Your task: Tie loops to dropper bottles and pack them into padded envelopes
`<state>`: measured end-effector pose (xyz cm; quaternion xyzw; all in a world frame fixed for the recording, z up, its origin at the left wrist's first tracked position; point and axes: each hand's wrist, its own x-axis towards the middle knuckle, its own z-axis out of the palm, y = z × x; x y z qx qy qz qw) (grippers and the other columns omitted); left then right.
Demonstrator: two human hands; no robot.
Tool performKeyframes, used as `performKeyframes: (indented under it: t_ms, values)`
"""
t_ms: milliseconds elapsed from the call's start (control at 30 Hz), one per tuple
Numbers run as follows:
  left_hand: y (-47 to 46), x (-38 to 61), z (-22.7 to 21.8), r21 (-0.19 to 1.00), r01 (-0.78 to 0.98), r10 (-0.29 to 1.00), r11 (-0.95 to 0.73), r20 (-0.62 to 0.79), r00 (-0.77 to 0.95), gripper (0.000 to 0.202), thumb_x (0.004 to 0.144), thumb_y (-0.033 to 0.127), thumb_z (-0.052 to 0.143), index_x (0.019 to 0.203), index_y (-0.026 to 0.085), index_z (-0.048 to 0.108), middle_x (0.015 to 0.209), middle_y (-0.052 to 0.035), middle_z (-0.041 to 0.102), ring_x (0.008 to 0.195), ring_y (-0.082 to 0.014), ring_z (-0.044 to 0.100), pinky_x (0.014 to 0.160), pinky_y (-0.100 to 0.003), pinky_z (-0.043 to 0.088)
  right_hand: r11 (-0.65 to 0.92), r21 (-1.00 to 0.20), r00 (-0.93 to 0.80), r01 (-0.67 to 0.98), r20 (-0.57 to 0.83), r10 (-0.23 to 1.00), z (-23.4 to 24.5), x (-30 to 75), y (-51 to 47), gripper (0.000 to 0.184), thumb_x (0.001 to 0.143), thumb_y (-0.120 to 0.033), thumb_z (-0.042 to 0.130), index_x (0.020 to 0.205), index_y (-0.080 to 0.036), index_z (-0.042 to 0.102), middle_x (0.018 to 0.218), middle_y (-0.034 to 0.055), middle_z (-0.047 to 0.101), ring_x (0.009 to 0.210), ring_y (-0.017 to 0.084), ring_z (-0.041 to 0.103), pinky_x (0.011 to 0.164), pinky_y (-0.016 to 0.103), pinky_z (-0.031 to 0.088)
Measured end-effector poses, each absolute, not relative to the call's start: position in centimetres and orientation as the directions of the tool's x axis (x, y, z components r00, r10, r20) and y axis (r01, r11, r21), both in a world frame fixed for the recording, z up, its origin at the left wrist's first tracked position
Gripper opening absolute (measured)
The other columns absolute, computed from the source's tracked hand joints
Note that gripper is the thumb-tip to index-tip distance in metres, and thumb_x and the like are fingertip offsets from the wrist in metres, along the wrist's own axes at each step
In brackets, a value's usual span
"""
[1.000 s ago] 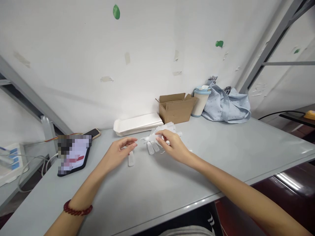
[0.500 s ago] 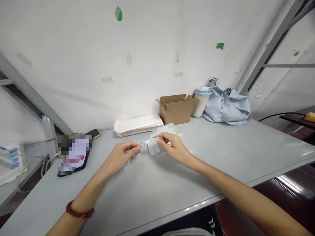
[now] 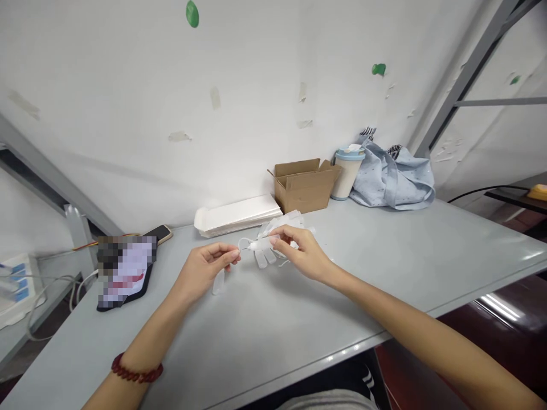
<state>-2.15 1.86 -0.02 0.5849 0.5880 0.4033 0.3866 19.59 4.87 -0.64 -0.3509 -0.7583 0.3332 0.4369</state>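
My left hand point(image 3: 209, 265), fingers closed in a pinch, holds the end of a thin white string point(image 3: 244, 240). Below its fingers hangs a translucent white strip point(image 3: 219, 283) with rounded corners. Just to the right, my right hand point(image 3: 299, 250) pinches a fanned bunch of similar translucent strips point(image 3: 262, 255) between thumb and fingers. A small pointed white tip on the bunch faces my left fingertips, with the string curving between them. More pale strips point(image 3: 293, 217) lie behind my right hand, which partly hides them.
On the grey table point(image 3: 265, 330), flat white cartons point(image 3: 239, 215) lie by the wall beside an open cardboard box point(image 3: 305, 191). Further right are a lidded cup point(image 3: 347, 173) and a light blue cloth bag point(image 3: 393, 179). Two phones, one a large blurred phone point(image 3: 128, 273), lie at left.
Both hands stay close together, with a slightly wider gap between the left fingertips and the bunch. The hanging strip under my left hand shows more. The whole view has shifted slightly.
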Motion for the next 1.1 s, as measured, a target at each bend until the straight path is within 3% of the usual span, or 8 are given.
performKeyframes:
  t_ms: [367,667,1100]
  values:
    - [1.88,-2.08,-0.58,0.994,0.107,0.997,0.027,-0.035,0.075,0.025,0.070,0.040,0.071,0.080,0.017,0.068,0.079,-0.0041,0.066,0.071,-0.0149,0.056,0.064,-0.027,0.046,0.516,-0.835,-0.397,0.193,0.414,0.819,-0.38,19.72,4.75,0.021,0.089,-0.030,0.049,0.089,-0.015,0.064,0.068,0.0000,0.057,0.063,0.011,0.049,0.059,0.024,0.038]
    - [1.70,-2.00,-0.29,0.989,0.145,0.997,0.012,-0.023,0.077,0.030,0.070,0.044,0.069,0.079,0.016,0.066,0.080,-0.0065,0.064,0.073,-0.0172,0.055,0.063,-0.028,0.046,0.510,-0.838,-0.388,0.196,0.411,0.825,-0.47,19.77,4.79,0.022,0.089,-0.031,0.049,0.090,-0.015,0.064,0.072,0.0013,0.061,0.066,0.012,0.052,0.060,0.025,0.039]
    - [1.59,-2.09,-0.19,0.989,0.145,0.996,0.023,-0.036,0.087,0.022,0.071,0.039,0.069,0.076,0.018,0.067,0.074,-0.0014,0.063,0.063,-0.0127,0.052,0.065,-0.027,0.043,0.493,-0.845,-0.402,0.206,0.386,0.830,-0.51,19.63,4.48,0.023,0.090,-0.032,0.048,0.088,-0.015,0.064,0.068,-0.0001,0.056,0.063,0.012,0.049,0.058,0.024,0.037]
